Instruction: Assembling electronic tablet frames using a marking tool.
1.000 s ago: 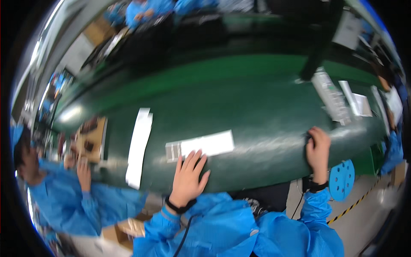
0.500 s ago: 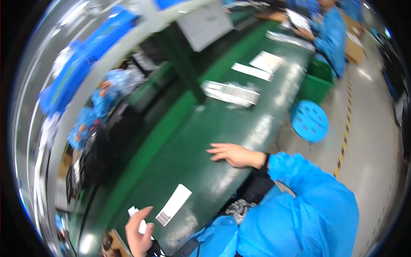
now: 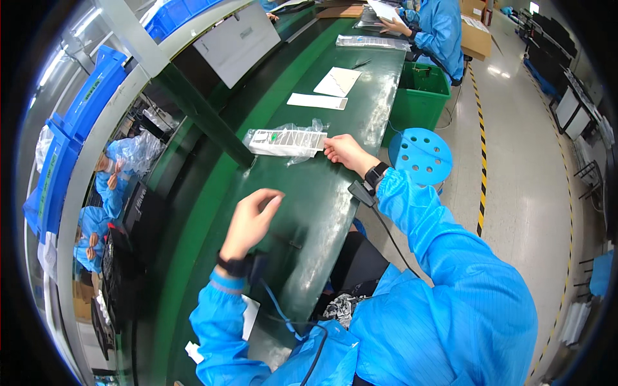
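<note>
A stack of long white printed strips lies in crumpled clear plastic film on the green bench. At its right end my right hand pinches the edge of the top strip, thumb against fingers. Nearer to me, my left hand hovers over the bench, fingers half curled and thumb apart, with nothing seen between them. Beneath my left forearm, part of a white strip shows; the sleeve hides the rest. A small white piece lies beside that sleeve.
Farther along the bench lie another white strip, a white sheet and a plastic-wrapped pack. A green post rises beside the stack. Right of the bench are a blue stool, a green bin and a seated co-worker.
My right hand has gone from resting spread on the bench to pinching the strip's end. My left hand has moved up and inward from the near-left strip. The view has shifted.
</note>
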The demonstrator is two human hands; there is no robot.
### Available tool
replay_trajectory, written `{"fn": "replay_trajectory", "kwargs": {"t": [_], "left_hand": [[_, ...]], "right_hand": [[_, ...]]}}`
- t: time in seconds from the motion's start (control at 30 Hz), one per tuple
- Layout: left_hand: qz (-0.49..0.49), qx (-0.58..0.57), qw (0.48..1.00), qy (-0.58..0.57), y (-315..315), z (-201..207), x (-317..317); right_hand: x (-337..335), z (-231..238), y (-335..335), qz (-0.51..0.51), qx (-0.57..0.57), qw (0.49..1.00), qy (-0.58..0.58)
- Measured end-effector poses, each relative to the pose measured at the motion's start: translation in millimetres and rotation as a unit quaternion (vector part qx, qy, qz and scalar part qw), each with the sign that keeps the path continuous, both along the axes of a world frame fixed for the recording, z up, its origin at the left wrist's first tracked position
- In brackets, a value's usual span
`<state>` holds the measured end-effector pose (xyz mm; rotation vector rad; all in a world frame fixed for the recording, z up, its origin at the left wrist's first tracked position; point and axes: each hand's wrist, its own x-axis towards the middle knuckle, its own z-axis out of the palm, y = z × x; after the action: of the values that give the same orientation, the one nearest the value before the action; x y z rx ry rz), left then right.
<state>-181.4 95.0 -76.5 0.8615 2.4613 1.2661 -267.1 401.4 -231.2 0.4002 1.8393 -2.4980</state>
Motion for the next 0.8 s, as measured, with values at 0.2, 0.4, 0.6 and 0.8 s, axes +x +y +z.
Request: {"fn": "replay_trajectory", "kwargs": {"t": [0.2, 0.4, 0.6, 0.8], "left_hand": [[0.017, 0.073, 0.983, -0.169, 64, -74, -47], [0.055, 0.141, 0.945, -0.29, 115, -94, -58], [0.144, 0.195, 0.899, -0.364, 124, -124, -82], [0.073, 0.436, 0.78, -0.444, 171, -132, -86]], "right_hand": [[11, 14, -14, -0.076, -0.033, 0.996, -0.014], [-1, 4, -19, -0.05, 0.028, 0.997, 0.046], [15, 15, -20, -0.042, -0.121, 0.992, -0.015], [25, 3, 3, 0.067, -0.148, 0.984, 0.067]]}}
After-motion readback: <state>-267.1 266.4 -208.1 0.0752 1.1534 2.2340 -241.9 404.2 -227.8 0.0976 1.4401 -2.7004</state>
